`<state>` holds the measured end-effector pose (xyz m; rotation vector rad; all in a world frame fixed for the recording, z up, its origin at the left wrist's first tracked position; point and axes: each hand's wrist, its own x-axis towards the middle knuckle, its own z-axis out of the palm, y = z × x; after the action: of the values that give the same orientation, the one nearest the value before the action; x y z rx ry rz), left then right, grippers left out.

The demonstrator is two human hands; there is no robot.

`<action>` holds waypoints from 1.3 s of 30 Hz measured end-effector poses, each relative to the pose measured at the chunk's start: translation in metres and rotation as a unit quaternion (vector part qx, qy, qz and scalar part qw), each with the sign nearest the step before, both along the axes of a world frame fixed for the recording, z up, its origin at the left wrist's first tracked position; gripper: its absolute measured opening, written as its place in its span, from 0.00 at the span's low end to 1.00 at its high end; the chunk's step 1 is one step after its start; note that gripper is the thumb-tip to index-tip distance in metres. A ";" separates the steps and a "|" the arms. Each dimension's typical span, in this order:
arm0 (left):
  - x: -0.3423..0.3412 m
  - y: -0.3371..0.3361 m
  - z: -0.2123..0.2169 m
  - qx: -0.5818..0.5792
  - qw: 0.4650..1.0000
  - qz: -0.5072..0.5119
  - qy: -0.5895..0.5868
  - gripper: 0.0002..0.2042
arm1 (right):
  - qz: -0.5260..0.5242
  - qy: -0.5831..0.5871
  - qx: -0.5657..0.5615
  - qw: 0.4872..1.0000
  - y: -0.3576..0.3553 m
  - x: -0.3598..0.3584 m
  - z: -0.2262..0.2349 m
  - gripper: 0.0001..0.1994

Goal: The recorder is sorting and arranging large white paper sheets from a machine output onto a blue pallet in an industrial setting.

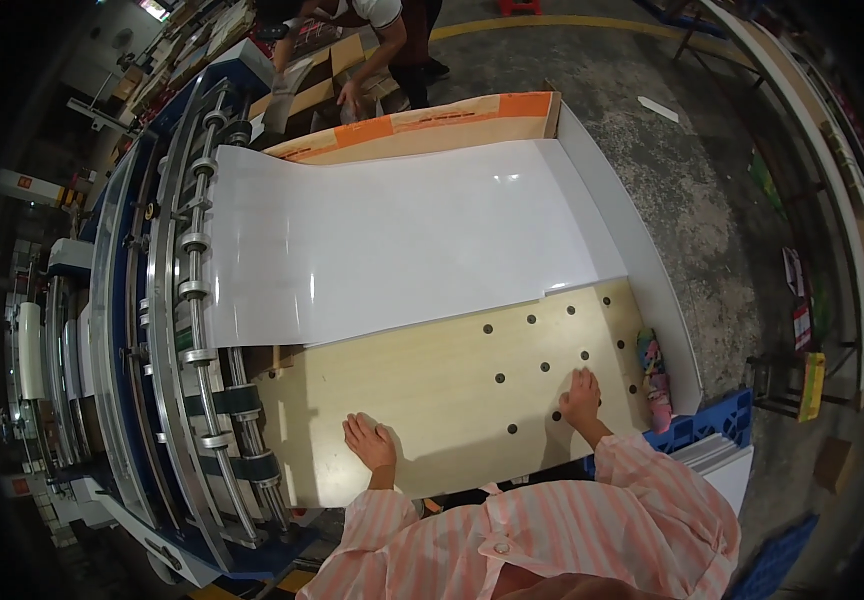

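My left hand [369, 443] lies flat on a pale yellow board [422, 390], fingers stretched out and nothing in them. Farther right on the same board rests my right hand [581, 400], among several dark round spots [545, 367]; its fingers point away from me and it appears to hold nothing. Beyond both hands a large glossy white sheet [402, 240] covers the far part of the board. Its left edge reaches the metal rollers of a machine, and its near edge lies apart from my fingers.
The blue-framed machine with a roller shaft [195, 240] stands along the left. An orange-marked board [422, 125] bounds the far side, a white panel [642, 250] the right. A crumpled colourful cloth [655, 380] lies by that panel. Another person [377, 50] bends over cardboard boxes [322, 85] beyond.
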<state>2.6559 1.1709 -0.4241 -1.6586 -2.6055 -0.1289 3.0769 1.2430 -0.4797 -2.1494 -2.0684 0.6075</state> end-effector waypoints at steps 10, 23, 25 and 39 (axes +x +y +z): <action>-0.004 0.008 0.004 0.030 0.999 0.011 -0.032 0.22 | 0.150 0.000 0.069 0.986 0.199 -0.098 0.007 0.31; -0.054 0.024 0.012 0.071 0.991 -0.017 -0.114 0.24 | -0.134 -0.114 0.078 0.981 0.240 0.008 -0.021 0.28; -0.071 0.059 0.005 0.113 0.983 0.016 -0.145 0.25 | -0.137 -0.041 0.110 0.984 0.223 -0.009 -0.025 0.28; -0.203 0.200 -0.056 0.407 0.615 0.368 -0.566 0.06 | -0.578 0.601 -0.074 0.546 0.220 -0.039 -0.052 0.07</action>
<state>2.4524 1.3710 -0.4799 0.0508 -2.6371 -2.4509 3.0381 1.4627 -0.5315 -1.6008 0.1963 1.3428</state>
